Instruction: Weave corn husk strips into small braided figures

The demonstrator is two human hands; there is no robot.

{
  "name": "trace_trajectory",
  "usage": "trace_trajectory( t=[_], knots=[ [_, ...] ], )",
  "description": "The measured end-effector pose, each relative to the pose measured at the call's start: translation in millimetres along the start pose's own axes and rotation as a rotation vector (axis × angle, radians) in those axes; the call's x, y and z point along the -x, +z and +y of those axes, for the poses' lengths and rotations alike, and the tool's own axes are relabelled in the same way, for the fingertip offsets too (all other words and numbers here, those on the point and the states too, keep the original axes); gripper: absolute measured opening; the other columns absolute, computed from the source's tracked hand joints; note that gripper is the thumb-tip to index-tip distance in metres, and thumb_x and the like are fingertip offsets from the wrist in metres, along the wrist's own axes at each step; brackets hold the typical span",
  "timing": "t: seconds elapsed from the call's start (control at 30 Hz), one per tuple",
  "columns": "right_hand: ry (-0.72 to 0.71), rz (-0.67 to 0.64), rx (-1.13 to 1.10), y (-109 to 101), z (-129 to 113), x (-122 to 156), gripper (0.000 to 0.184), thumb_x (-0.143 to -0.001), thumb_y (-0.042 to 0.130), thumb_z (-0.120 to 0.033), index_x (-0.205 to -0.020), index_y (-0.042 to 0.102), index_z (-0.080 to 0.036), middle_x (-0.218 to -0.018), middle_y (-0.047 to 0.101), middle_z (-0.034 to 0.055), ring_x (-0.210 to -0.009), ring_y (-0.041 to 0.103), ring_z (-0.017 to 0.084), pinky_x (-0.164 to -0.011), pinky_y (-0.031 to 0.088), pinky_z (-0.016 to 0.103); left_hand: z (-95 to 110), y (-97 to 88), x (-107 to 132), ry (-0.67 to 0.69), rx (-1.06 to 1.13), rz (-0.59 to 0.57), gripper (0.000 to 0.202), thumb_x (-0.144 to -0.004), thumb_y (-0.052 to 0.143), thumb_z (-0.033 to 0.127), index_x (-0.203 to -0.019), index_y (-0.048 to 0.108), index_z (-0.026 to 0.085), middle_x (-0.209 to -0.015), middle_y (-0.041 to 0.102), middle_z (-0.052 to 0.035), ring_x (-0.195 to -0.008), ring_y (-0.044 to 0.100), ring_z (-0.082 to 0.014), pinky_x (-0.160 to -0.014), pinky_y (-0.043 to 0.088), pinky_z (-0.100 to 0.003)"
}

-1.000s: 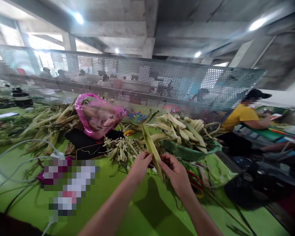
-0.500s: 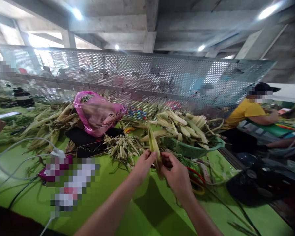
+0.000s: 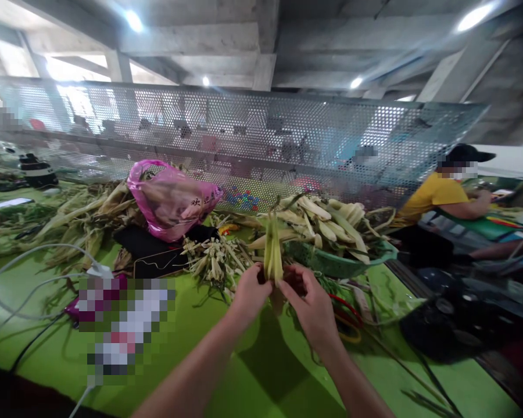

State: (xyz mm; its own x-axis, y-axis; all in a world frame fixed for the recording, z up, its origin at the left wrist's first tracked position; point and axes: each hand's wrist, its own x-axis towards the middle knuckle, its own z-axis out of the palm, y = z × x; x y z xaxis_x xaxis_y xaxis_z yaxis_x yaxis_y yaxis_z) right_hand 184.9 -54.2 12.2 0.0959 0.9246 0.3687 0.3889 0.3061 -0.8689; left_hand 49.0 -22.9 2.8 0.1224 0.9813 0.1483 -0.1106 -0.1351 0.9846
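Note:
A pale green corn husk (image 3: 273, 252) stands upright between my hands, its tip pointing away from me. My left hand (image 3: 250, 290) pinches its left edge between thumb and fingers. On the other edge, my right hand (image 3: 303, 293) grips it the same way, thumb toward me. Below the hands, the husk's lower end hangs over the green table (image 3: 209, 360). Just beyond are a green basket (image 3: 331, 264) heaped with corn husks (image 3: 331, 223) and a loose pile of cut husk pieces (image 3: 213, 255).
A pink plastic bag (image 3: 169, 200) stands back left, beside more husks (image 3: 91, 212). A purple power strip (image 3: 96, 302) with cables lies at left. Red and yellow loops (image 3: 351, 313) lie right of my hands. A perforated metal screen (image 3: 244, 128) runs behind; a person in yellow (image 3: 436, 194) sits at right.
The husk has turned from a leftward tilt to nearly upright and looks more folded and bunched. Both thumbs have shifted along its edges. A co-worker's hand at far left has moved mostly out of view.

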Motion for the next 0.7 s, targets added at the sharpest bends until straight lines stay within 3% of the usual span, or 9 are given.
trace_trajectory(
  t=[0.13, 0.23, 0.4, 0.7],
  knots=[
    [-0.027, 0.057, 0.167, -1.8, -6.2, 2.4, 0.041, -0.075, 0.069, -0.044, -0.105, 0.053, -0.022, -0.091, 0.070, 0.0070, -0.079, 0.066, 0.026, -0.068, 0.051, 0.035, 0.3, 3.7, 8.2, 0.156, -0.331, 0.027, 0.027, -0.064, 0.051, 0.002, -0.081, 0.062, 0.020, -0.081, 0.066, -0.0047, -0.074, 0.058, -0.0184, -0.068, 0.042, -0.028],
    [-0.019, 0.090, 0.260, -4.6, -8.0, 1.6, 0.036, -0.075, 0.069, -0.044, -0.098, 0.052, -0.022, -0.085, 0.069, 0.0065, -0.076, 0.065, 0.025, -0.067, 0.049, 0.035, 5.3, 6.7, 14.6, 0.213, -0.412, 0.042, 0.023, -0.069, 0.050, 0.006, -0.082, 0.061, 0.021, -0.077, 0.065, -0.0037, -0.071, 0.056, -0.0179, -0.067, 0.040, -0.028],
    [0.008, 0.116, 0.223, -7.9, -3.4, -2.1, 0.035, -0.074, 0.069, -0.044, -0.097, 0.055, -0.020, -0.084, 0.070, 0.0069, -0.075, 0.064, 0.024, -0.066, 0.050, 0.034, 6.9, 7.6, 16.0, 0.197, -0.317, 0.056, 0.009, -0.074, 0.054, 0.015, -0.081, 0.057, 0.020, -0.073, 0.061, -0.0015, -0.066, 0.053, -0.0151, -0.063, 0.039, -0.026],
    [0.081, 0.073, -0.225, -8.0, 13.0, -8.4, 0.028, -0.076, 0.069, -0.038, -0.096, 0.061, -0.019, -0.091, 0.071, 0.0073, -0.081, 0.065, 0.024, -0.076, 0.052, 0.037, -1.9, 5.5, 3.2, 0.004, 0.038, 0.069, 0.003, -0.076, 0.057, 0.019, -0.078, 0.056, 0.016, -0.075, 0.059, -0.0035, -0.071, 0.054, -0.0140, -0.068, 0.042, -0.026]
  ],
)
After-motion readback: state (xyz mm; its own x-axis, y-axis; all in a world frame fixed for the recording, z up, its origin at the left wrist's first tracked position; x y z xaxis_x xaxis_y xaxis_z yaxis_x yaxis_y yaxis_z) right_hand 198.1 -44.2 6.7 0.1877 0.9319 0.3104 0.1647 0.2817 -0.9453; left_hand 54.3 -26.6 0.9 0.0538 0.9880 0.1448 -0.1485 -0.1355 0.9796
